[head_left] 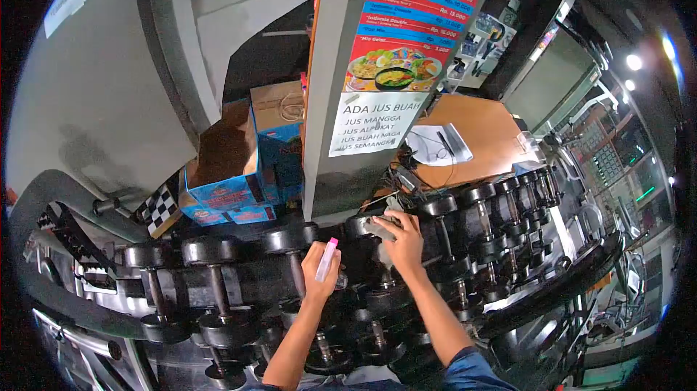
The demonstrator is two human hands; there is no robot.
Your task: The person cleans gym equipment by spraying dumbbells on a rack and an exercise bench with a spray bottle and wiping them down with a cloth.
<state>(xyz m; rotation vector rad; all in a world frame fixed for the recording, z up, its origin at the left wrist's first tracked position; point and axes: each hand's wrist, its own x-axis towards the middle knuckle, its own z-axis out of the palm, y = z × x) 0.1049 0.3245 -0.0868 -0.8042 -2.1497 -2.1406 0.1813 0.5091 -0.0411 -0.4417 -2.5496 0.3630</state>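
My left hand [319, 278] is closed around a small clear bottle [326, 263] with a pink top, held upright in front of the dumbbell rack. To its right, my right hand [405, 243] presses a greyish cloth [382, 228] onto the upper end of a black dumbbell [357, 227]. The fingers bend over the cloth, and part of it is hidden under them. Just behind my left hand stands another black dumbbell [290, 238], its lower part covered by my hand and forearm.
More black dumbbells [210, 251] line the rack on both sides. Behind it are a grey pillar [330, 50] with a menu poster [406, 24], blue cardboard boxes [225, 191] and a wooden desk [479, 119] bearing papers and cables. Gym machines [606, 206] stand at right.
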